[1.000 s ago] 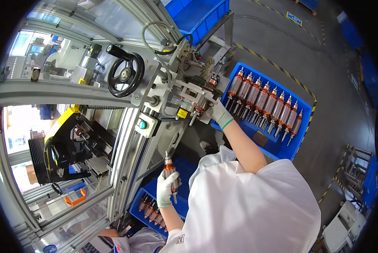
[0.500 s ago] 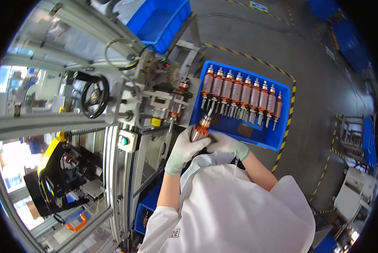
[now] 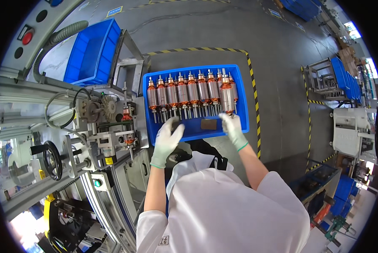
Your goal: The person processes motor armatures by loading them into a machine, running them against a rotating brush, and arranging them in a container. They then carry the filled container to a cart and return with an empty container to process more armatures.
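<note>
A blue bin [image 3: 239, 122] in front of me holds a row of several motor rotors with copper windings [image 3: 184, 95], standing side by side. My right hand [image 3: 233, 128], in a white glove, holds one rotor [image 3: 227, 95] by its shaft at the right end of the row. My gloved left hand [image 3: 167, 141] hovers with fingers spread over the bin's near left edge and holds nothing. A small dark pad [image 3: 209, 124] lies on the bin floor between my hands.
A grey machine fixture [image 3: 109, 126] with a rotor clamped in it [image 3: 127, 114] stands left of the bin. A black handwheel [image 3: 53, 160] and green button [image 3: 97, 183] sit lower left. An empty blue bin [image 3: 92, 50] is behind. Yellow-black floor tape [image 3: 254, 92] borders the bin.
My view swung from the machine to the bin. The rotor went from my left hand to my right, which set it at the row's right end. My left hand is now free.
</note>
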Motion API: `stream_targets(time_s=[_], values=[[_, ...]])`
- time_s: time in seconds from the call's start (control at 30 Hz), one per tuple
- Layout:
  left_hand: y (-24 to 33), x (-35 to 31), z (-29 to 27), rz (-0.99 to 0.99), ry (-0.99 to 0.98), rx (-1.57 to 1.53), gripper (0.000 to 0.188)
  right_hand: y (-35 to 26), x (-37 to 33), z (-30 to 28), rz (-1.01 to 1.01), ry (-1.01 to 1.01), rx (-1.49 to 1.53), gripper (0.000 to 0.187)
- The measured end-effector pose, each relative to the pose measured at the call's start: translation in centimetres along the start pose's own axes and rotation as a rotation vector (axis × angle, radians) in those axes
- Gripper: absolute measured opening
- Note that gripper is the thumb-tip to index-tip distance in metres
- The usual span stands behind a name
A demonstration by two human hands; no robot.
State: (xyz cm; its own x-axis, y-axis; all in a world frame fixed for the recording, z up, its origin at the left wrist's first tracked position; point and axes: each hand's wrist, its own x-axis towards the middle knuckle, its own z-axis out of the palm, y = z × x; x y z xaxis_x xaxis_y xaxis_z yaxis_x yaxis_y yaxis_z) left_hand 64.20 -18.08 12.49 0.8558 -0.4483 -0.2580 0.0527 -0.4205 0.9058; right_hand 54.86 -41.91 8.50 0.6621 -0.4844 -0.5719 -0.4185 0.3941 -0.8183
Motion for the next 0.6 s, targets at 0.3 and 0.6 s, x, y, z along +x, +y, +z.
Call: stream_targets(time_s=[0.3,0.6], values=[[-11.9,-2.2,1.6,0.313,0.19,0.698,0.016,3.3,11.2,-5.2,0.106,0.233,-0.111,0.026],[-10.9,-1.8,2.1,0.222,0.229,0.709,0.017,3.5,13.1,-5.7,0.192,0.126,-0.155,0.027]])
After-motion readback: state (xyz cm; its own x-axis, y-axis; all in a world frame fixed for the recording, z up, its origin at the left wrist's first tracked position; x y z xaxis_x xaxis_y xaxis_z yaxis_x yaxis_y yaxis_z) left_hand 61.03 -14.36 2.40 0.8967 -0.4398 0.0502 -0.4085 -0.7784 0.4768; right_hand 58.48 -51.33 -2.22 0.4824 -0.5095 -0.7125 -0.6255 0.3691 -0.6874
